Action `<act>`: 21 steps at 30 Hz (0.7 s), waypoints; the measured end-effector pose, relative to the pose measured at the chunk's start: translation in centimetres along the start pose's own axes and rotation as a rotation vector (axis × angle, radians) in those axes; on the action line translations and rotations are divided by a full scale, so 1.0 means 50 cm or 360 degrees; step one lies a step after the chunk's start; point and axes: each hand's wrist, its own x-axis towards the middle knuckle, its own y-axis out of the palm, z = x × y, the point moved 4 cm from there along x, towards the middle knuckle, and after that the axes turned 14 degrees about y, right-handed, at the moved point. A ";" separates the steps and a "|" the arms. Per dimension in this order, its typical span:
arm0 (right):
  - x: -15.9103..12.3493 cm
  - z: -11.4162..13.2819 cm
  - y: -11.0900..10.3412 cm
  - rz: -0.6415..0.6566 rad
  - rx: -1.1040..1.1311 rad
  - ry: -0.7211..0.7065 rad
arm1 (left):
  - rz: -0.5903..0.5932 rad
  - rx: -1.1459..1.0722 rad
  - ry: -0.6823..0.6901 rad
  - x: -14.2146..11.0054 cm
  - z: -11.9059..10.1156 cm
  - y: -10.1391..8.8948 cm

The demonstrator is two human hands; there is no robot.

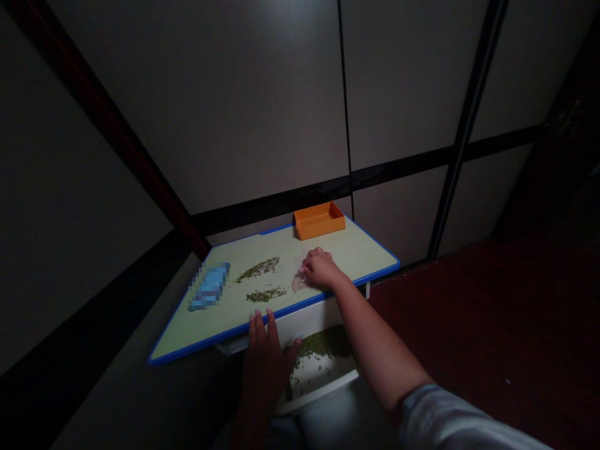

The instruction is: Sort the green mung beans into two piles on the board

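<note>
My right hand [321, 267] is closed over the right part of the pale, blue-edged tabletop [244, 319]. Beneath and beside its curled fingers is a pinkish, see-through shape [299, 282]; whether the fingers grip it, I cannot tell. At the front edge, my left hand [268, 344] has its fingers apart, with the tips at the blue rim. Two patches of small green grains, a farther one [260, 269] and a nearer one [266, 294], lie to the left of my right hand. More green grains [323, 344] fill part of the white open drawer [323, 394] below the tabletop.
An orange open box [320, 222] stands at the tabletop's back edge. On the left side lies a light-blue, pixelated packet [210, 286]. Grey panels [262, 112] with dark strips rise behind the table. Dark red floor [450, 319] stretches to the right.
</note>
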 end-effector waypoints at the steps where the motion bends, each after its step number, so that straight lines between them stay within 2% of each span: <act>1: -0.001 0.003 0.002 0.0036 0.0004 -0.0026 | 0.0005 -0.0002 -0.0004 0.000 -0.001 0.000; 8: -0.003 0.007 0.012 0.0237 0.0094 -0.0053 | 0.0033 -0.0018 -0.0018 0.002 -0.002 -0.003; 14: -0.002 -0.008 0.012 0.0293 0.0111 0.0013 | 0.0042 -0.0009 -0.0006 0.000 -0.002 -0.002; 21: -0.009 -0.002 0.003 0.0359 0.0171 -0.0008 | 0.0041 0.0003 0.0002 -0.001 -0.002 -0.002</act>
